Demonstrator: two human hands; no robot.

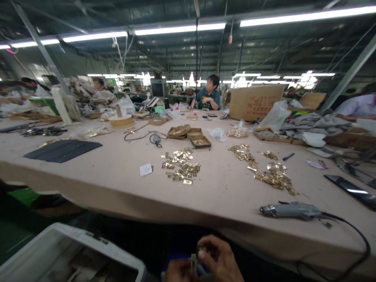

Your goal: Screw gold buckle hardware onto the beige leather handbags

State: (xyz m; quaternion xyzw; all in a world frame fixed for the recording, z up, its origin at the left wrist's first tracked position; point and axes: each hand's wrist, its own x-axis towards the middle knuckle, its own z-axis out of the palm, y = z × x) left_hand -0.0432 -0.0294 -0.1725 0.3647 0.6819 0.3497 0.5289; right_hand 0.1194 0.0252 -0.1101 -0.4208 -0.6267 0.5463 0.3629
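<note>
Both of my hands sit low at the bottom edge, below the table's front edge. My right hand (219, 258) has its fingers curled in a pinch round a small metal piece (193, 263). My left hand (176, 272) shows only in part and touches the same piece from the left; its fingers are mostly hidden. On the table ahead lie a heap of small gold metal clasps (181, 166) in the middle and a second scatter of gold clasps (272, 174) to the right. A grey electric screwdriver (290, 210) with a black cord lies near the front edge.
A white plastic bin (67, 254) stands at lower left, below the table (117, 184). Dark sheets (63, 150) lie at left, small cardboard trays (190, 135) mid-table, a big carton (254, 102) behind. A person sits across the table; others work at both sides.
</note>
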